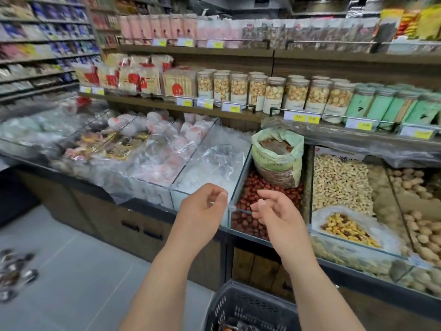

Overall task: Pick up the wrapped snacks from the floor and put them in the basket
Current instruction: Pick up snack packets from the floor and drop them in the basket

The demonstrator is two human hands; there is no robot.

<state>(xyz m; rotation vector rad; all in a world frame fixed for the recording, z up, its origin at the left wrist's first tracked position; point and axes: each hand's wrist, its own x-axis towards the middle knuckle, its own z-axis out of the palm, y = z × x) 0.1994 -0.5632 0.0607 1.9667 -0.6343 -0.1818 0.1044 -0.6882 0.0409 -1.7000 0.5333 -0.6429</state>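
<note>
The grey tiled floor [71, 271] carried a blurred scatter of wrapped snacks [14, 273] at its left edge. A dark plastic basket [228, 304] seemed to stand on it beside the wooden counter [100, 211].

clearance | basket [223, 306] mouth: open from above | left of basket: bare floor [95, 271], passable out to the wrapped snacks [14, 273] | behind basket: wooden counter [257, 266] blocks | above and behind basket: glass bins [202, 194] wall off the counter top
</note>
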